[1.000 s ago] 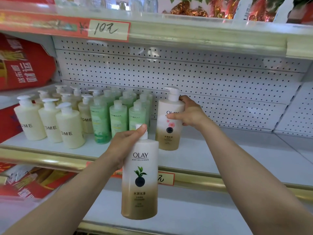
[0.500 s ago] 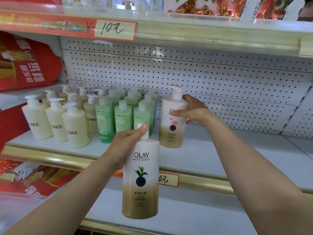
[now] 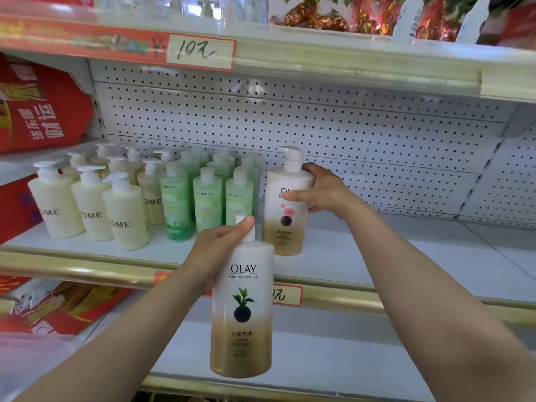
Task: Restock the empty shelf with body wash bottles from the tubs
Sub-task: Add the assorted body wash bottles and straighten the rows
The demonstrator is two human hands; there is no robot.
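Note:
My left hand (image 3: 216,245) grips the neck of a white-and-gold Olay bottle with a green leaf label (image 3: 242,311), held upright in the air in front of the shelf edge. My right hand (image 3: 323,192) is wrapped around the shoulder of a second Olay bottle with a pink flower label (image 3: 285,224), which stands upright on the white shelf (image 3: 391,256), right of the green bottles. The tubs are out of view.
Cream "HOME" pump bottles (image 3: 121,210) and green bottles (image 3: 207,198) fill the shelf's left part. A perforated back panel (image 3: 319,126) closes the rear. The upper shelf's edge (image 3: 290,53) carries a price tag overhead. Red packaging (image 3: 40,105) hangs left. A lower shelf (image 3: 348,358) sits below.
My right hand has pushed the pink-flower bottle slightly further back on the shelf, toward the green bottles. The bottle in my left hand has barely moved.

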